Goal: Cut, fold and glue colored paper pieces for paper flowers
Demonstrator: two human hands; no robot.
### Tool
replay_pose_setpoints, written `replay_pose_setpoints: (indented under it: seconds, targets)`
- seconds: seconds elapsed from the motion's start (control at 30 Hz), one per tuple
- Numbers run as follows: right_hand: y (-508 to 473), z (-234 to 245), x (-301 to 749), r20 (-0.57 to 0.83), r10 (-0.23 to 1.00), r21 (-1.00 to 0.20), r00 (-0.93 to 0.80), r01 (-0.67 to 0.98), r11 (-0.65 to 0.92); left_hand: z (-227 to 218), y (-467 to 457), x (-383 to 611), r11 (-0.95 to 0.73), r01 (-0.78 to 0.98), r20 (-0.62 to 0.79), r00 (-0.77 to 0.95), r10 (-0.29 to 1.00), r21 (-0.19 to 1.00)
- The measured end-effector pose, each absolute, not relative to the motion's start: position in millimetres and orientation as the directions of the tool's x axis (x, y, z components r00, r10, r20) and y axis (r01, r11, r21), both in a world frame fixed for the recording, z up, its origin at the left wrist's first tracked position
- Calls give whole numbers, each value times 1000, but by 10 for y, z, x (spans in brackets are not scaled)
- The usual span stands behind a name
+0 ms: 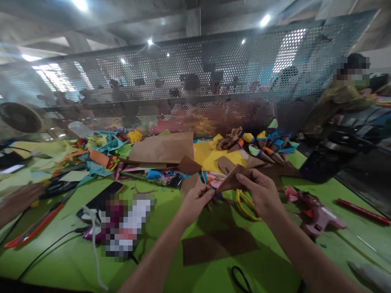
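With our left hand point(197, 202) and right hand point(261, 189), we pinch brown paper point(230, 180). Beyond our right hand sits a dark flask point(324, 160), its contents hidden.

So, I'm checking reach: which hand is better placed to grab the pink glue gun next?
Probably the right hand: the pink glue gun lies on that side, while the left hand is farther away. Both hold the brown paper, though, so the right would first need to let go.

Over the link I see a folded, matt brown paper piece point(229, 180), a smooth lime-green tabletop point(275, 264) with faint sheen, a grey perforated-metal partition point(152, 89) and a pink plastic-looking gun-shaped tool point(324, 221).
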State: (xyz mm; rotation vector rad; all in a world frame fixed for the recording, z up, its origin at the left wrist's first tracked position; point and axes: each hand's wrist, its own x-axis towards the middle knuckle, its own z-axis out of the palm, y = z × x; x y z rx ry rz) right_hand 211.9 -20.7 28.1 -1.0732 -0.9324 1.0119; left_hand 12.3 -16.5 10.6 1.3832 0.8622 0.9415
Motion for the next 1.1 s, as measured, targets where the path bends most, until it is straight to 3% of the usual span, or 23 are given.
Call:
replay_pose_setpoints:
  seconds: [0.33, 0.77, 0.93, 1.1]
  targets:
    - [-214, 269, 2085, 123, 971, -977, 206, -146, 155, 104, -164, 110, 40, -77, -2, 438, 899, 996]
    - [-256, 333, 2028, 175, 974, -971, 145, -136, 195, 93, -225, 103, 450, -204, -223, 650, 726, 870]
    - [-271, 334, 2016, 189, 975, -971, 114, -126, 203, 121, -244, 134, 428, -202, -204, 655, 727, 881]
    - [-255, 315, 2019, 239, 960, -960, 146, -115, 256, 58, -219, 158, 300, -193, -141, 575, 806, 934]
